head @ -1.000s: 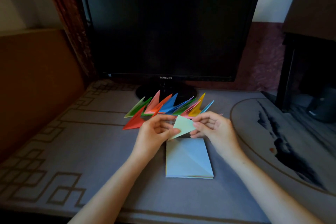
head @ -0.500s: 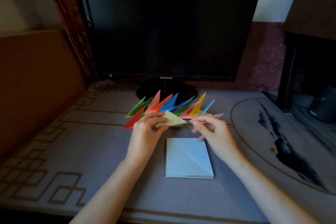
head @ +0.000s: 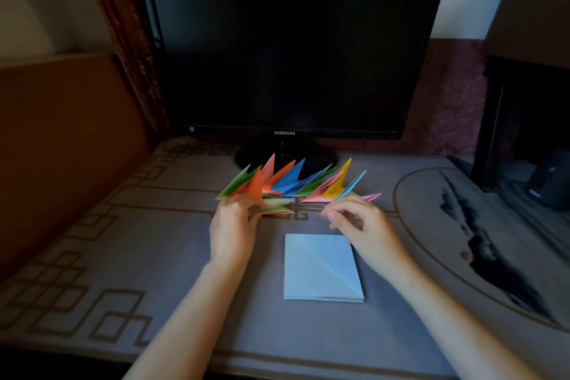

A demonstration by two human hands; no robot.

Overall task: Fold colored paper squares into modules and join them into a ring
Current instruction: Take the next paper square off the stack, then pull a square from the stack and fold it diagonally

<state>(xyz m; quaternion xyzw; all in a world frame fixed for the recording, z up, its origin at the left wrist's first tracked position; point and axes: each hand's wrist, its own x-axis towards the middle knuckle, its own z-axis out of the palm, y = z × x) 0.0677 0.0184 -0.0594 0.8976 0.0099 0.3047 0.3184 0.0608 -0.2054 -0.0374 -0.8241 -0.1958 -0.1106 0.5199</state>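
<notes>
Much of the folding was done. A row (head: pixel 296 183) of modules in green, orange, blue, pink and yellow stood on the desk (head: pixel 154 256) just before the monitor (head: pixel 283 46), points up and leaning on one another, though the overlap made a count unsure. None looked joined, and the row ran in a line, not a ring.

The left hand (head: pixel 233 227) sat at the row's left end. Its fingers (head: pixel 249 213) were curled round the near end of a pale green module (head: pixel 277 207), which lay low in front of the row; blur hid the exact grip. The right hand (head: pixel 361 222) hung near the row's right end, fingers loosely bent, holding nothing.

Just beside it a stack (head: pixel 320 265) of paper squares lay flat on the desk, the top one pale blue with a diagonal crease — so more folding was left, I judged, and the joining had not begun.
</notes>
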